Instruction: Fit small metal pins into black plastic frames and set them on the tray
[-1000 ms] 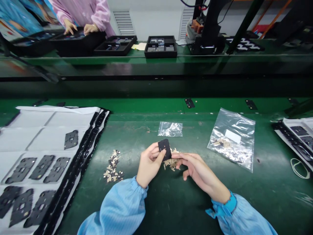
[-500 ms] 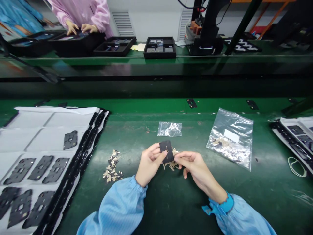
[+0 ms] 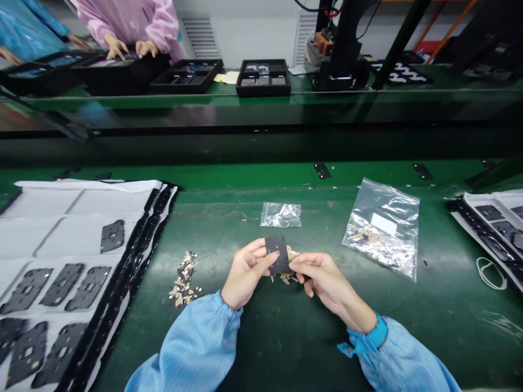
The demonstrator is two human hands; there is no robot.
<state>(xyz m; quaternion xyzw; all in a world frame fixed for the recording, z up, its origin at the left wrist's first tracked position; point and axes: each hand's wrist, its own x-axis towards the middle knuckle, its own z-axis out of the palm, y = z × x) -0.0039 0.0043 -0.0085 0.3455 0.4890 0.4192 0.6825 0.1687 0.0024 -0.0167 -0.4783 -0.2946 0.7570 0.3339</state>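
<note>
Table: I see a green table (image 3: 286, 337), sheets of black plates (image 3: 61, 283) lying left.
Left: my left hand (image 3: 245, 275) pinches a small black part (image 3: 278, 253) just above tan scraps (image 3: 291, 273).
Right: my right hand (image 3: 322, 277) pinches that part's lower edge with its fingertips.

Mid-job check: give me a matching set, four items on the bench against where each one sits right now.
Things:
1. black part
2. small clear bag
3. large clear bag
4. rubber band

Places:
A. near the right edge of the green mat
B. in the left hand
C. flat, just beyond the black part
D. right of the small clear bag, small pieces inside

Pairs: 1-B, 2-C, 3-D, 4-A.
</note>
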